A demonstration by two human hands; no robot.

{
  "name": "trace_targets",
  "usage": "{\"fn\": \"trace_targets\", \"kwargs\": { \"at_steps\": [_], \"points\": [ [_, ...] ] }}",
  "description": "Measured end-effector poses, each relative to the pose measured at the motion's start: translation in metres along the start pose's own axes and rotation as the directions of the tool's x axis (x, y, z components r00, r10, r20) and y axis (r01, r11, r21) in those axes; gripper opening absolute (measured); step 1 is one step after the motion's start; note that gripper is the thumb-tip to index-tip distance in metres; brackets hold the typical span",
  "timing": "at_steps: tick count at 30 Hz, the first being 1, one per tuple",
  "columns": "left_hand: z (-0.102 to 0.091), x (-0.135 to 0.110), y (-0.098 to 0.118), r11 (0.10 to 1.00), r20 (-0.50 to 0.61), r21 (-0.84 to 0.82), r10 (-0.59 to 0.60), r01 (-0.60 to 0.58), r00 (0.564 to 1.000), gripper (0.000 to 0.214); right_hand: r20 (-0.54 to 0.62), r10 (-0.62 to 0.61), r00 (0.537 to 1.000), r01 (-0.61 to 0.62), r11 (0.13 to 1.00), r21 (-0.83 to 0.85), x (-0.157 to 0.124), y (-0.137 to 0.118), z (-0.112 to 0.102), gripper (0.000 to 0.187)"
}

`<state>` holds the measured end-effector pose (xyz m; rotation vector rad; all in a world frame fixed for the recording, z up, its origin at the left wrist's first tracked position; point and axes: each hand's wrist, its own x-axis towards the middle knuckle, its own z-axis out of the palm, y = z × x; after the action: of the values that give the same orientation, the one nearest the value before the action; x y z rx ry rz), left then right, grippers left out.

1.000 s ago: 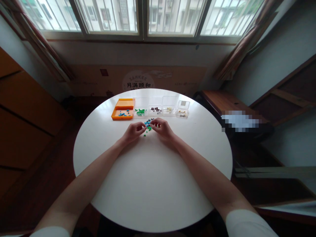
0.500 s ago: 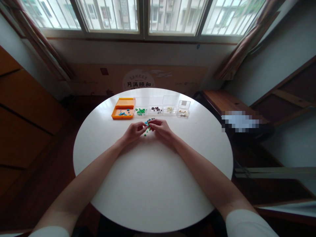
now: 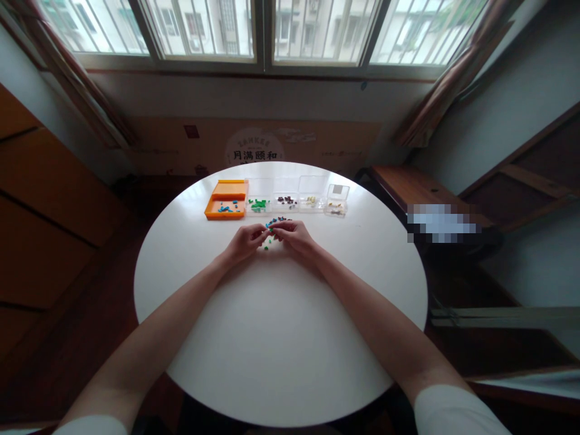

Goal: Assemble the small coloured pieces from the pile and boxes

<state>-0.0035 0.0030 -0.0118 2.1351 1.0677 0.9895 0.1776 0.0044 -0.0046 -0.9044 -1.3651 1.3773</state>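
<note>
Over the middle of the white round table (image 3: 281, 338), my left hand (image 3: 248, 239) and my right hand (image 3: 293, 235) meet at their fingertips. Both are closed in a pinch around a tiny green toy brick (image 3: 271, 229), which the fingers partly hide. Just behind the fingers lies a small cluster of blue, dark and reddish bricks (image 3: 279, 220), partly covered by my right hand. A loose green brick (image 3: 266, 248) rests on the tabletop in front of the hands, with another small green piece close to it.
Along the far side stand an orange box (image 3: 209, 213) with blue bricks and several clear lidded boxes (image 3: 312, 181) with green, dark, cream and tan pieces. To the right is a wooden bench (image 3: 394, 181) bearing a blurred-out item. Behind are windows and a wall.
My fingertips have shifted slightly and come closer around the green brick. More of the dark and reddish pieces behind my right hand now shows. The boxes have not moved.
</note>
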Motion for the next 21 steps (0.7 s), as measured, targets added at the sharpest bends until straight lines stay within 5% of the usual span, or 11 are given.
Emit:
{"fn": "trace_targets", "kwargs": {
  "at_steps": [21],
  "points": [
    [-0.0001, -0.0003, 0.0002, 1.000, 0.007, -0.011, 0.002, -0.002, 1.000, 0.032, 0.028, -0.029, 0.999, 0.030, 0.997, -0.067, -0.0013, 0.0002, -0.0003, 0.028]
  ]
}}
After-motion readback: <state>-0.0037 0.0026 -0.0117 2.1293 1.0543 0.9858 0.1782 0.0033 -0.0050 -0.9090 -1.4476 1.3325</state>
